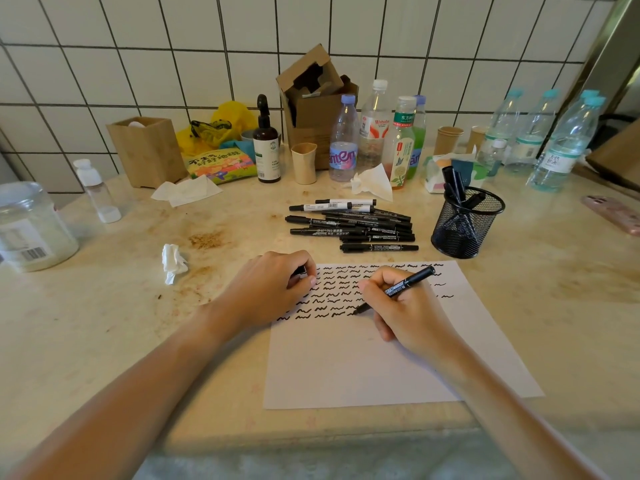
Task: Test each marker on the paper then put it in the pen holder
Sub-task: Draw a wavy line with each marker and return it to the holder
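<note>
1. Far left on the counter (519, 323): a big jar (33, 226), and near it a small clear bottle (95, 190) tipped over.
2. Behind, by the tile wall: a wood box (147, 150).
3. In front of the jar's side: a balled-up tissue (173, 261).
4. Left hand (270, 289): curled at the top left edge of the paper (363, 368), with something small and dark, maybe a cap, just showing in the fingers. Hard to tell what it is.
5. Middle, past the paper: a pile of markers (353, 225) lying flat, side by side.
6. On the paper: rows of black squiggles (325, 299) across the top half.
7. Right hand (408, 306): wrapped tight around a marker (405, 285), tip down on the paper at the end of the last row.
8. Right of the pile: a black mesh holder (464, 226) standing up, with a few markers inside.
9. Back right: many water bottles (561, 143).
</note>
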